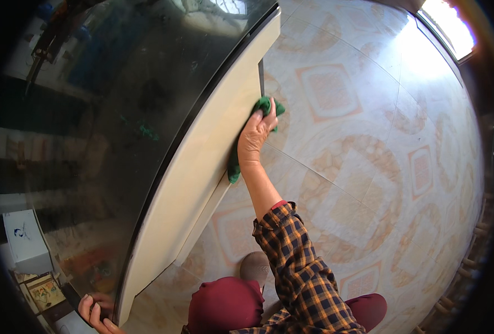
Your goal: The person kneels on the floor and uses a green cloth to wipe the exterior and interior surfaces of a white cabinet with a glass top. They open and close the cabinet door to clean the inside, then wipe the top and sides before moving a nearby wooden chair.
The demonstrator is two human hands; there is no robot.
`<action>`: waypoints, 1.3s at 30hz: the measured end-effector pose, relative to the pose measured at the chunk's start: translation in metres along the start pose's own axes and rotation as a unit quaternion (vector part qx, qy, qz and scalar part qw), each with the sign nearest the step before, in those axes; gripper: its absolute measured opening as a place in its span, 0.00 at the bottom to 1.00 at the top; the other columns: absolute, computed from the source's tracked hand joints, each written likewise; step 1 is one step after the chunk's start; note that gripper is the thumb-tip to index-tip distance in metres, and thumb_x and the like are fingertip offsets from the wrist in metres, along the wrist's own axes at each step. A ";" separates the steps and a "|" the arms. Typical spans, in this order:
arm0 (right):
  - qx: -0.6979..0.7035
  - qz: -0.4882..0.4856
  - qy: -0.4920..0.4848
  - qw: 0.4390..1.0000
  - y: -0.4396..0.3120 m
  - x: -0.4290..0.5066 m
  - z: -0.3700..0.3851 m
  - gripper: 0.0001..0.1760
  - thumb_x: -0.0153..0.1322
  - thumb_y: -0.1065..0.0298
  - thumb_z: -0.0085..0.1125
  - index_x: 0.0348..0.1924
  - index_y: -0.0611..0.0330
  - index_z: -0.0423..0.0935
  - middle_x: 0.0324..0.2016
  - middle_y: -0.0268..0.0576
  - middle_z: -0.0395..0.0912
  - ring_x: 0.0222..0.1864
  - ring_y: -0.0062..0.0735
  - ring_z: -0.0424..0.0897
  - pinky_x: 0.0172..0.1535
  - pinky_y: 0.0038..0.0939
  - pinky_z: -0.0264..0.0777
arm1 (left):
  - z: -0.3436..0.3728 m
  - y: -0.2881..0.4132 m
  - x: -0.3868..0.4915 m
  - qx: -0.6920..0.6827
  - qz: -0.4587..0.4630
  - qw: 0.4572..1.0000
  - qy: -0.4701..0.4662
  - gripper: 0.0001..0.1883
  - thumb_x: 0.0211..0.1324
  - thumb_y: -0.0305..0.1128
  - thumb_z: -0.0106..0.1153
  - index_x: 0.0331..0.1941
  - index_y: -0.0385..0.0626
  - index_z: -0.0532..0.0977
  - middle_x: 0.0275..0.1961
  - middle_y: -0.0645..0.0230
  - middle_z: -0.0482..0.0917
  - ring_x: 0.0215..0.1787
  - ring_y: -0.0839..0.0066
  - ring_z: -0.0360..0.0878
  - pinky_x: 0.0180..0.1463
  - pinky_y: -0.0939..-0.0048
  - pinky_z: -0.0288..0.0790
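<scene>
My right hand (256,135) grips a bunched green cloth (264,104) against the lower edge of a cream side panel (192,167). A fold of the cloth hangs along the panel below my wrist. Above the panel is the glossy black top (146,96) of a piece of furniture, probably a table. It is dark and reflective, with hazy smears. At its near corner, bottom left, my left hand (96,315) curls its fingers over the edge. Part of that hand is cut off by the picture's rim.
Patterned floor tiles (355,192) lie to the right, bright with glare near a doorway or window (449,29). My knee (226,302) and shoe (255,267) are close to the panel. A white box (27,240) stands beyond the top's left edge.
</scene>
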State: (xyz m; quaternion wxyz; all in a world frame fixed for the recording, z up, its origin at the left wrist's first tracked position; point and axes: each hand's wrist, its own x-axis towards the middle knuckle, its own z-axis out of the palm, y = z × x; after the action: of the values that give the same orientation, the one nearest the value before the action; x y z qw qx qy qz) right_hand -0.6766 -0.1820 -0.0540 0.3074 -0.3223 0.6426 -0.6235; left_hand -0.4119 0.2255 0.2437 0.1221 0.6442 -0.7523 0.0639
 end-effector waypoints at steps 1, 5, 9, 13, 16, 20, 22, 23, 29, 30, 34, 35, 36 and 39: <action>-0.082 0.025 -0.019 0.996 0.010 -0.008 -0.004 0.29 0.78 0.69 0.44 0.73 0.56 0.56 0.58 0.67 0.62 0.61 0.63 0.65 0.67 0.49 0.56 | 0.000 -0.001 -0.001 -0.031 -0.021 0.999 -0.012 0.21 0.72 0.36 0.40 0.58 0.31 0.68 0.62 0.43 0.69 0.60 0.48 0.69 0.64 0.50 0.66; -0.182 -0.095 -0.074 0.976 0.036 -0.044 -0.018 0.33 0.74 0.72 0.50 0.73 0.60 0.55 0.51 0.65 0.66 0.53 0.66 0.69 0.58 0.52 0.65 | 0.003 -0.003 -0.004 -0.036 -0.044 0.997 -0.045 0.22 0.69 0.32 0.36 0.62 0.30 0.62 0.67 0.41 0.63 0.69 0.47 0.62 0.71 0.45 0.58; -0.217 -0.099 -0.214 0.947 0.065 -0.099 -0.035 0.37 0.72 0.75 0.53 0.73 0.63 0.53 0.56 0.72 0.66 0.53 0.72 0.71 0.56 0.53 0.68 | 0.025 -0.009 0.013 0.023 -0.028 0.997 -0.066 0.22 0.69 0.31 0.37 0.61 0.29 0.65 0.66 0.41 0.66 0.67 0.45 0.65 0.71 0.45 0.59; -0.132 0.055 -0.459 0.877 0.065 -0.153 -0.057 0.31 0.68 0.78 0.54 0.66 0.67 0.67 0.54 0.63 0.75 0.57 0.60 0.75 0.59 0.44 0.70 | 0.060 -0.030 0.043 0.032 -0.019 0.997 -0.071 0.21 0.69 0.30 0.38 0.60 0.29 0.66 0.65 0.42 0.68 0.66 0.45 0.67 0.71 0.46 0.59; 0.137 0.494 -0.560 0.650 0.034 -0.150 -0.063 0.24 0.69 0.77 0.52 0.59 0.65 0.77 0.51 0.42 0.82 0.53 0.29 0.79 0.60 0.31 0.72 | 0.073 -0.050 0.049 0.021 -0.021 0.998 -0.059 0.21 0.69 0.30 0.38 0.61 0.30 0.66 0.65 0.42 0.68 0.66 0.45 0.67 0.71 0.45 0.59; 0.320 0.453 -0.496 0.668 0.004 -0.105 -0.050 0.22 0.72 0.74 0.49 0.59 0.66 0.76 0.48 0.42 0.82 0.50 0.28 0.80 0.57 0.28 0.73 | 0.071 -0.063 0.038 0.017 -0.039 0.998 -0.054 0.21 0.70 0.31 0.38 0.61 0.31 0.66 0.65 0.42 0.68 0.66 0.45 0.67 0.72 0.45 0.58; 0.374 0.329 -0.427 0.755 0.006 -0.086 -0.038 0.24 0.75 0.71 0.50 0.64 0.65 0.70 0.47 0.38 0.79 0.48 0.25 0.78 0.54 0.27 0.73 | 0.062 -0.061 0.029 0.019 -0.043 0.998 -0.052 0.21 0.70 0.31 0.37 0.61 0.30 0.66 0.66 0.42 0.68 0.67 0.45 0.66 0.72 0.45 0.57; 0.369 0.286 -0.382 0.798 0.010 -0.078 -0.029 0.24 0.76 0.70 0.51 0.65 0.64 0.68 0.47 0.35 0.77 0.47 0.22 0.76 0.53 0.26 0.72 | 0.056 -0.060 0.025 0.016 -0.043 0.998 -0.053 0.21 0.70 0.31 0.37 0.61 0.30 0.66 0.66 0.42 0.67 0.67 0.45 0.66 0.72 0.45 0.57; 0.118 0.196 -0.168 0.959 0.037 -0.023 0.022 0.23 0.72 0.74 0.50 0.60 0.65 0.72 0.54 0.48 0.74 0.56 0.38 0.73 0.62 0.34 0.66 | 0.026 -0.057 0.004 -0.018 -0.069 0.994 -0.079 0.22 0.69 0.31 0.36 0.61 0.28 0.62 0.68 0.40 0.62 0.69 0.47 0.62 0.71 0.46 0.57; 0.113 0.184 -0.137 0.967 0.037 -0.024 0.027 0.22 0.72 0.75 0.48 0.60 0.64 0.73 0.55 0.48 0.72 0.56 0.40 0.73 0.62 0.34 0.66 | 0.023 -0.060 0.003 -0.027 -0.068 0.994 -0.079 0.22 0.69 0.31 0.36 0.61 0.28 0.62 0.68 0.40 0.62 0.69 0.47 0.62 0.71 0.46 0.57; -0.081 0.079 -0.244 0.963 0.028 -0.040 0.008 0.21 0.76 0.73 0.48 0.62 0.60 0.72 0.56 0.53 0.72 0.62 0.44 0.70 0.66 0.35 0.61 | 0.021 -0.058 0.004 -0.038 -0.044 0.996 -0.064 0.24 0.66 0.32 0.37 0.62 0.28 0.62 0.68 0.39 0.61 0.68 0.46 0.61 0.71 0.46 0.58; -0.101 0.112 -0.292 0.945 0.024 -0.041 0.002 0.22 0.73 0.73 0.52 0.61 0.62 0.72 0.56 0.53 0.74 0.61 0.43 0.72 0.65 0.34 0.63 | 0.024 -0.058 0.012 -0.055 -0.046 0.996 -0.049 0.24 0.66 0.33 0.37 0.62 0.29 0.62 0.68 0.39 0.60 0.68 0.46 0.61 0.70 0.47 0.58; -0.085 0.141 -0.309 0.937 0.023 -0.040 -0.003 0.23 0.72 0.73 0.54 0.61 0.62 0.72 0.54 0.52 0.76 0.60 0.43 0.74 0.63 0.35 0.65 | 0.028 -0.051 0.019 0.006 0.001 1.000 0.010 0.20 0.72 0.39 0.44 0.54 0.31 0.72 0.57 0.45 0.73 0.54 0.50 0.73 0.60 0.52 0.70; -0.182 0.114 -0.398 0.892 0.030 -0.012 -0.005 0.27 0.68 0.71 0.61 0.60 0.66 0.72 0.47 0.62 0.81 0.53 0.56 0.80 0.57 0.41 0.72 | 0.053 -0.050 0.059 -0.013 0.040 0.997 0.062 0.20 0.71 0.40 0.45 0.52 0.32 0.72 0.52 0.47 0.76 0.50 0.50 0.74 0.58 0.49 0.70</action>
State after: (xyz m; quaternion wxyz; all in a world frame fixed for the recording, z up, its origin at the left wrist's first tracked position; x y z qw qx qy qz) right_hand -0.6746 -0.1689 -0.0839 0.5424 -0.5178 0.6011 -0.2763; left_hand -0.3768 0.1473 0.2055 0.1740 0.6072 -0.7690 0.0988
